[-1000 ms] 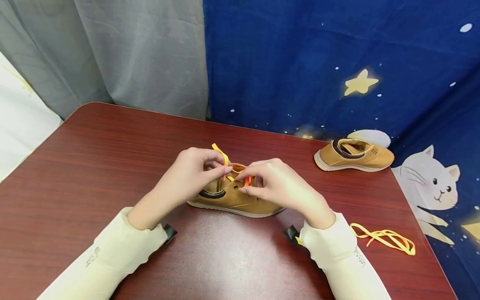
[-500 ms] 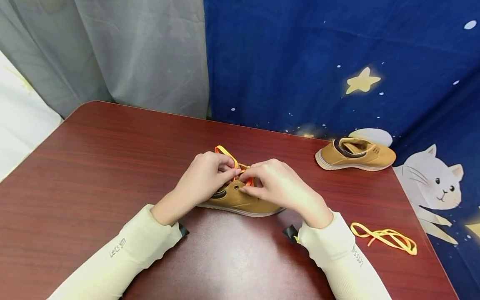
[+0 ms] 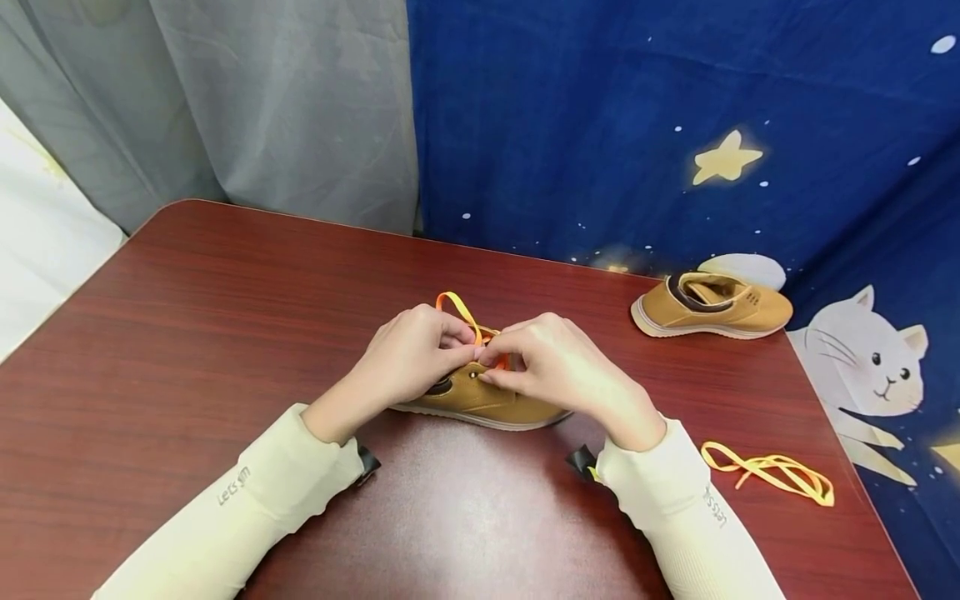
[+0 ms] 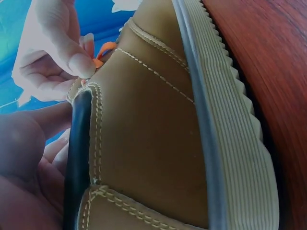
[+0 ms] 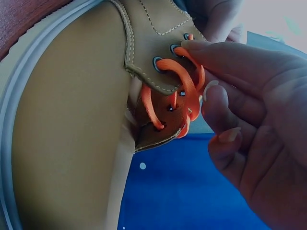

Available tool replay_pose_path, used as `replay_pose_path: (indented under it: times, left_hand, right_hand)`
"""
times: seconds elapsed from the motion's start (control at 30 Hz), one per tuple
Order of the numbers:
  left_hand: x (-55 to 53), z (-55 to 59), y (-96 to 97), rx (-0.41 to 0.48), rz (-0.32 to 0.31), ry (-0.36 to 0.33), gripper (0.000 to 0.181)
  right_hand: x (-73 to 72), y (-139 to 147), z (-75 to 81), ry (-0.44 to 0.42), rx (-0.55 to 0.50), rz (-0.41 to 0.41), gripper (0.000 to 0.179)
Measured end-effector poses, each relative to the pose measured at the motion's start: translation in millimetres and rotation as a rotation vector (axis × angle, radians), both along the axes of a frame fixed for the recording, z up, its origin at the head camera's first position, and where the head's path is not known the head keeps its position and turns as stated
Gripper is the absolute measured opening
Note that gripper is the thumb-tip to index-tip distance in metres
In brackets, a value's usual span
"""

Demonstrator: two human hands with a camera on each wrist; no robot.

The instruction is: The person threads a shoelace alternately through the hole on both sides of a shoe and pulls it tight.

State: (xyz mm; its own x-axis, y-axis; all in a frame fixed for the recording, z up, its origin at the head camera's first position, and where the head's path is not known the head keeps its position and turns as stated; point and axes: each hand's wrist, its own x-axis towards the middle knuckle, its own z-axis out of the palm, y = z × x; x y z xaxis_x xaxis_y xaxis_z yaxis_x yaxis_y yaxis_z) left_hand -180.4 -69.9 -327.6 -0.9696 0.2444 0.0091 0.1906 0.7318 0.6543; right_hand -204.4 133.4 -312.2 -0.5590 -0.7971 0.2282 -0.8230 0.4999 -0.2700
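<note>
A tan shoe (image 3: 487, 408) stands on the table, toe to the right, with an orange-yellow shoelace (image 3: 461, 310) arching above its opening. My left hand (image 3: 411, 354) pinches the lace behind the near eyelet flap; in the right wrist view its fingertips are partly hidden by the flap. The right hand (image 3: 558, 367) pinches the flap edge with thumb and forefinger, beside the laced eyelets (image 5: 157, 64). In the right wrist view, a short bit of lace (image 5: 191, 37) shows at the top eyelet. Lace loops (image 5: 184, 88) cross between the two flaps.
A second tan shoe (image 3: 712, 308), without a lace, stands at the back right of the table. A loose yellow lace (image 3: 772, 473) lies right of my right sleeve. Grey (image 3: 300, 108) and blue (image 3: 540, 125) curtains hang behind the dark red table (image 3: 225, 292).
My left hand has moved right, to the flap, bringing the lace with it. The lace's free end now forms an arch above the shoe. My right hand stays almost still.
</note>
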Motion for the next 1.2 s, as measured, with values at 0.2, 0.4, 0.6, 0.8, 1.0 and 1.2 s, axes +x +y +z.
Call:
replay_pose_path:
  times: [0.2,0.4,0.6,0.8,1.0,1.2]
  left_hand:
    - [-1.9,1.9,-3.8,0.003,-0.052,-0.037,0.011]
    - [-2.9,2.4,-7.5,0.016,-0.108,-0.046,0.015]
    - [-2.4,3.3,-11.1,-0.01,-0.149,-0.065,0.019]
    - [-2.6,3.1,-12.1,0.004,-0.187,-0.075,0.027]
    - [-2.3,1.0,-13.5,-0.038,-0.226,-0.063,0.037]
    - [-1.0,1.6,-14.3,-0.064,-0.249,-0.058,0.043]
  right_hand:
    - [-0.7,0.6,0.6,0.019,0.005,-0.002,0.009]
    - [1.1,0.5,1.8,0.002,0.018,-0.019,0.011]
    - [8.3,2.0,7.6,-0.127,-0.059,-0.043,0.013]
    - [23.8,0.4,12.0,-0.235,-0.125,-0.199,0.011]
    - [37.5,-8.9,4.2,-0.168,0.027,-0.287,0.027]
    - [45.6,-22.4,-7.3,0.009,0.089,-0.333,0.026]
